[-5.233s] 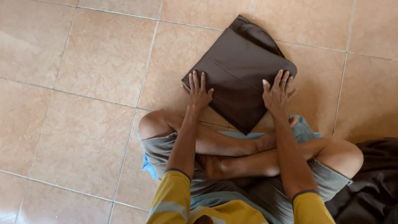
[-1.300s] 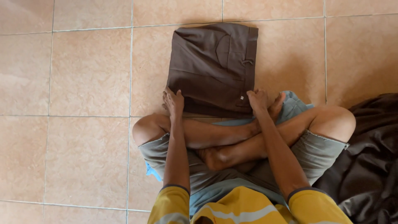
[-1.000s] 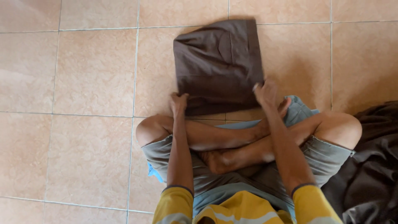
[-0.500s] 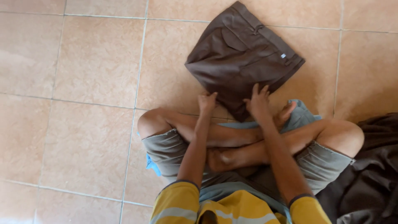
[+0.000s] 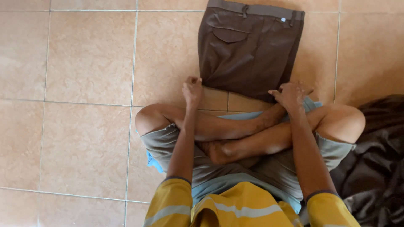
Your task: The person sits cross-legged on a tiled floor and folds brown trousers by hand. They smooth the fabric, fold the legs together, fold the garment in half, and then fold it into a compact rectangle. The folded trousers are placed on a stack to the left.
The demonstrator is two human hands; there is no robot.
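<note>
Folded dark brown trousers [image 5: 248, 50] lie flat on the tiled floor in front of my crossed legs, waistband and a flapped back pocket at the far end. My left hand [image 5: 192, 90] pinches the near left corner of the fold. At the near right corner, my right hand [image 5: 289, 94] grips the trousers' edge with curled fingers. Both arms wear yellow sleeves with a pale stripe.
I sit cross-legged on beige floor tiles [image 5: 84, 138] in grey shorts [image 5: 168, 145]. A heap of dark cloth [image 5: 374, 168] lies at my right side, against my right knee. A bit of blue cloth [image 5: 153, 162] shows under my left thigh.
The trousers have been turned from a diagonal lie to square with the tiles, waistband now far from me. My hands went from pressing flat on top to holding the near corners.
</note>
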